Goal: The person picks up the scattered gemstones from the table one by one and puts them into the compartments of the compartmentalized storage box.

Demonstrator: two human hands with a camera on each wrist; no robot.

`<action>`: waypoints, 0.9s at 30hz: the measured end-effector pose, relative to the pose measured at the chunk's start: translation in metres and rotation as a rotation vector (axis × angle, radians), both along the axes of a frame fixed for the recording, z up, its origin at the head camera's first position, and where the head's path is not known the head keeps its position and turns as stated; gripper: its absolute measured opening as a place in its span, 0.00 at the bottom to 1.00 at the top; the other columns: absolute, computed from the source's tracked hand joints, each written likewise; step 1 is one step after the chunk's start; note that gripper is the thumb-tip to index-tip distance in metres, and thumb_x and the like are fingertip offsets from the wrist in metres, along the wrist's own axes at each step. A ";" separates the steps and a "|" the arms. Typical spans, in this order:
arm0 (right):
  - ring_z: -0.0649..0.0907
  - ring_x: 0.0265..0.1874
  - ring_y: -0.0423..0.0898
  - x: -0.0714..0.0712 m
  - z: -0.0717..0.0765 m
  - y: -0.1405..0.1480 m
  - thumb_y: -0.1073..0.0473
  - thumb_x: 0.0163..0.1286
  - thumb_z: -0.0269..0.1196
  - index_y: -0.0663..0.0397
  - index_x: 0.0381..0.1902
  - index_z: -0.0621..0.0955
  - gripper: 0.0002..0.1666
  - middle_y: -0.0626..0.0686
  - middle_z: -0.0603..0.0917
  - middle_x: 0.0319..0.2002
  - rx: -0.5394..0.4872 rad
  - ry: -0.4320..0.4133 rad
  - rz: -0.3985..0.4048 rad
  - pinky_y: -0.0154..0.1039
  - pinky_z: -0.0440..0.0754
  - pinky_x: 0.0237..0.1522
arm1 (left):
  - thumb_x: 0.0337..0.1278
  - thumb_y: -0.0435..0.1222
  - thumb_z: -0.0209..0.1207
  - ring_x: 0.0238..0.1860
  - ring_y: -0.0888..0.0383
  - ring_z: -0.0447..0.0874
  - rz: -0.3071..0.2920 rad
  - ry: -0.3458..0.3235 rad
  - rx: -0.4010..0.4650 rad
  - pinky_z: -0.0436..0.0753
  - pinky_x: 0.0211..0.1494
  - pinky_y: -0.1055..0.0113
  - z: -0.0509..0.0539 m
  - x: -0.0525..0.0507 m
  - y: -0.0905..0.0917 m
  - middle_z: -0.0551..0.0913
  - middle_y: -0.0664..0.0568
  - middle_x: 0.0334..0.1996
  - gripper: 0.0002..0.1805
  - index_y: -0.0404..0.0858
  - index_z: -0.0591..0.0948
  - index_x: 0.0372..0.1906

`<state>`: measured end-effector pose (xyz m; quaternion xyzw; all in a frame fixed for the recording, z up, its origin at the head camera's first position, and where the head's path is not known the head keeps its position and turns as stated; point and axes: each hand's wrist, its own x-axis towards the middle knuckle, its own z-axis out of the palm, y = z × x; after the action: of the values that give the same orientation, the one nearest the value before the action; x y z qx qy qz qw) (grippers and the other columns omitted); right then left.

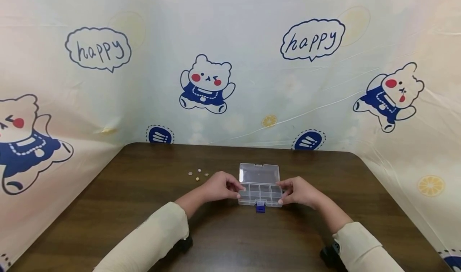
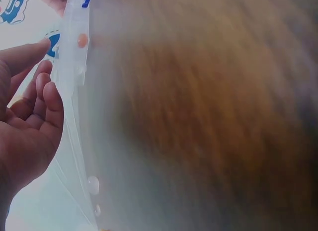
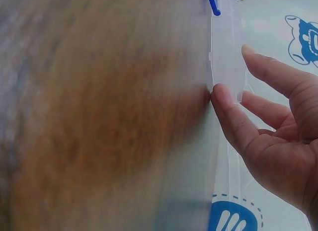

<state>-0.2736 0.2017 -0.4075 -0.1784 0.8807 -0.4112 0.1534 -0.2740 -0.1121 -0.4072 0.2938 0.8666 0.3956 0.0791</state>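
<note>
A clear plastic compartment box (image 1: 260,196) lies on the table with its lid (image 1: 259,173) raised at the back and a blue latch (image 1: 260,207) at the front. My left hand (image 1: 220,187) is at the box's left end, fingertips over the rim. In the left wrist view its fingers are loosely bent, and nothing shows between them and the thumb. A small orange spot (image 2: 82,40) shows through the box wall there. My right hand (image 1: 300,192) holds the right end between thumb and fingers; in the right wrist view a fingertip (image 3: 223,93) lies against the box.
Several small pale and yellowish pieces, one a yellowish piece (image 1: 197,179), lie on the brown table (image 1: 230,240) left of the box, behind my left forearm. A printed cloth (image 1: 252,104) hangs along the back and sides.
</note>
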 end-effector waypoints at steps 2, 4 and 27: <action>0.82 0.34 0.46 0.000 0.001 0.001 0.62 0.51 0.77 0.67 0.61 0.76 0.39 0.60 0.81 0.51 0.001 -0.001 -0.004 0.40 0.82 0.38 | 0.49 0.32 0.72 0.30 0.61 0.78 0.001 0.003 0.001 0.79 0.34 0.68 0.001 -0.001 -0.002 0.84 0.58 0.31 0.08 0.38 0.89 0.37; 0.82 0.33 0.46 0.000 0.001 0.002 0.62 0.51 0.77 0.67 0.61 0.76 0.39 0.60 0.81 0.50 0.006 0.002 -0.006 0.40 0.82 0.38 | 0.48 0.32 0.72 0.30 0.60 0.78 0.002 0.010 0.000 0.79 0.34 0.67 0.002 -0.002 -0.005 0.84 0.57 0.31 0.08 0.38 0.88 0.37; 0.82 0.33 0.46 -0.003 -0.003 -0.001 0.61 0.51 0.77 0.65 0.61 0.77 0.39 0.58 0.82 0.48 0.012 -0.012 -0.026 0.39 0.82 0.38 | 0.49 0.33 0.72 0.33 0.57 0.78 0.131 -0.031 0.023 0.80 0.37 0.61 0.003 0.002 -0.051 0.84 0.49 0.37 0.13 0.37 0.88 0.42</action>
<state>-0.2771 0.2007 -0.4105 -0.1635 0.8846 -0.4087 0.1542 -0.2718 -0.1635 -0.4042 0.2311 0.8780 0.4144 0.0629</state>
